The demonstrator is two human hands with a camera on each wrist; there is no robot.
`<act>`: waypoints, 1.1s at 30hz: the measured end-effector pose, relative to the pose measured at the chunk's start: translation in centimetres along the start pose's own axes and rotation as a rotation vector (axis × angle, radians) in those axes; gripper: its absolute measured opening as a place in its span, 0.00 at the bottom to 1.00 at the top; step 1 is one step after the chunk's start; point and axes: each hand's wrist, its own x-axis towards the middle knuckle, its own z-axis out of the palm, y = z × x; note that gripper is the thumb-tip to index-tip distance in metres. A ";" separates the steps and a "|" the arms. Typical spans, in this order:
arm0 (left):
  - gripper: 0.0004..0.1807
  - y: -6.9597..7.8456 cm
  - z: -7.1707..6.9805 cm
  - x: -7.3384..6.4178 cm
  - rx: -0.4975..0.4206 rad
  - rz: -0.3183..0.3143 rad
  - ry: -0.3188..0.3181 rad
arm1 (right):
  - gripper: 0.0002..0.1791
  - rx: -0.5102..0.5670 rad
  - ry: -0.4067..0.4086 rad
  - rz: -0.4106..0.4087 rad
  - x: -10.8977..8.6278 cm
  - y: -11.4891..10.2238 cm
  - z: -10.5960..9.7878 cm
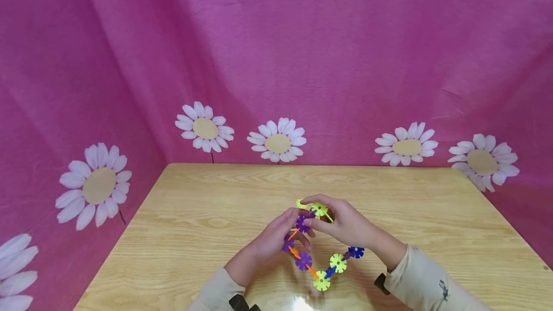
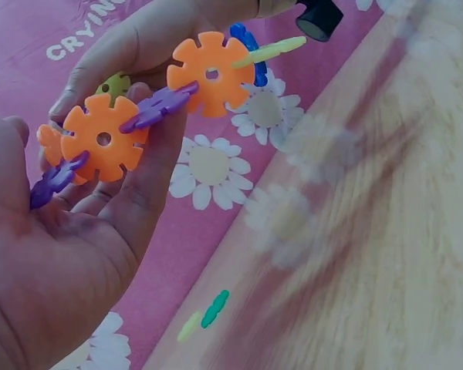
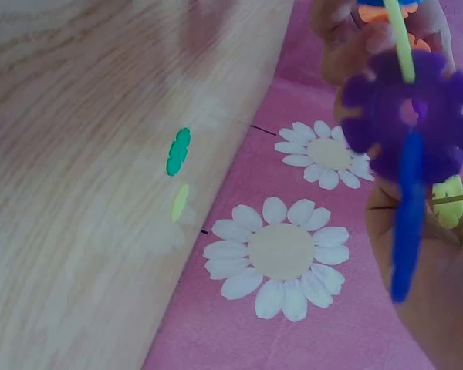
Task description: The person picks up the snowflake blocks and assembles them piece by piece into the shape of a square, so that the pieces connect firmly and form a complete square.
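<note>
A chain of slotted, flower-shaped plastic discs in purple, orange, yellow and blue hangs in a loop between my two hands. My left hand [image 1: 273, 235] holds its left side, its fingers bent behind an orange disc [image 2: 123, 158] and a purple disc [image 2: 54, 183]. From the other side, my right hand [image 1: 352, 222] pinches the top of the chain with thumb and index finger, by a purple disc [image 1: 303, 223] and a yellow disc [image 1: 319, 209]. Toward me droops the lower part, with a yellow disc [image 1: 321, 281] lowest and a dark blue disc [image 1: 356, 252] at right.
Under the hands is a light wooden table [image 1: 194, 215]. Near its far edge lie a green disc [image 3: 178, 152] and a pale yellow disc [image 3: 180, 203]. A pink cloth [image 1: 302, 61] printed with white daisies hangs behind and at the sides.
</note>
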 end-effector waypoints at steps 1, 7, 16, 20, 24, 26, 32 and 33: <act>0.34 -0.1 0.0 0.0 0.005 0.003 -0.005 | 0.21 0.002 -0.005 -0.010 0.0 0.0 0.0; 0.33 -0.4 0.8 -0.1 0.048 0.067 0.073 | 0.19 -0.009 -0.035 -0.117 -0.1 -0.3 0.1; 0.35 0.0 1.4 0.1 0.093 0.019 0.220 | 0.12 -0.047 -0.014 -0.186 -0.4 -0.6 0.5; 0.37 -0.1 1.2 0.1 0.080 -0.003 0.217 | 0.13 -0.002 -0.013 -0.163 -0.6 -0.3 0.9; 0.40 -0.2 1.0 0.1 0.088 -0.014 0.228 | 0.14 0.033 0.012 -0.142 -0.6 0.0 1.5; 0.41 -0.3 0.9 0.2 0.085 -0.016 0.242 | 0.14 0.043 0.023 -0.136 -0.5 0.2 1.8; 0.40 -0.4 0.7 0.4 0.042 -0.030 0.218 | 0.13 0.059 0.020 -0.107 -0.3 0.7 1.7; 0.40 -0.3 0.7 0.3 0.018 -0.030 0.197 | 0.13 0.064 0.013 -0.102 -0.2 0.7 1.6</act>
